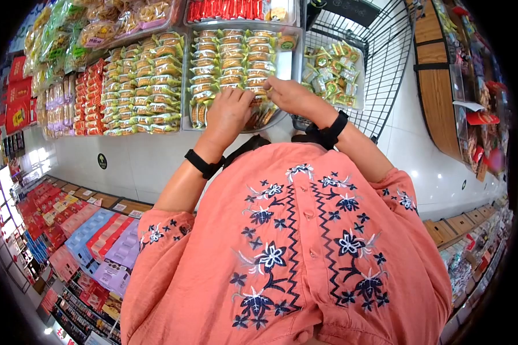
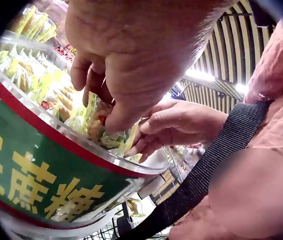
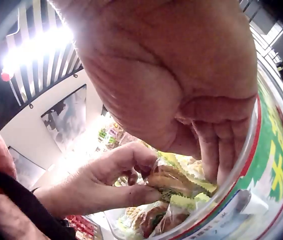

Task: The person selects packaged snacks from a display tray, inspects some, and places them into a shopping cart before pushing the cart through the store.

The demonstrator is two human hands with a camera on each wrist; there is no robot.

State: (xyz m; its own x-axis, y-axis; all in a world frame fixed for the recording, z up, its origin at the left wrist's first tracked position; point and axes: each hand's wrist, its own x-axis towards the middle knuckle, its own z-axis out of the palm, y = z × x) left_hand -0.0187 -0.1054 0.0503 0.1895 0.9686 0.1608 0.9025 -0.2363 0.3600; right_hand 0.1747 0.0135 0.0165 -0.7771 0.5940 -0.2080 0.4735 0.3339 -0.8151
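Observation:
Both hands are at the near end of a clear bin packed with rows of wrapped biscuits in clear packets with yellow-green crimped ends. My left hand reaches over the near rows. In the right wrist view, the thumb and fingers of the left hand pinch a biscuit packet. Across from it, my right hand comes in from the right side. Its fingers point down nearly straight inside the rim, against the packets. The left wrist view shows the right hand close beside the left hand.
A black wire shopping cart stands at the right, holding a clear container of small green packets. More biscuit rows fill the bin at the left. Red-wrapped snacks lie beyond. Wooden-sided shelving stands farther right.

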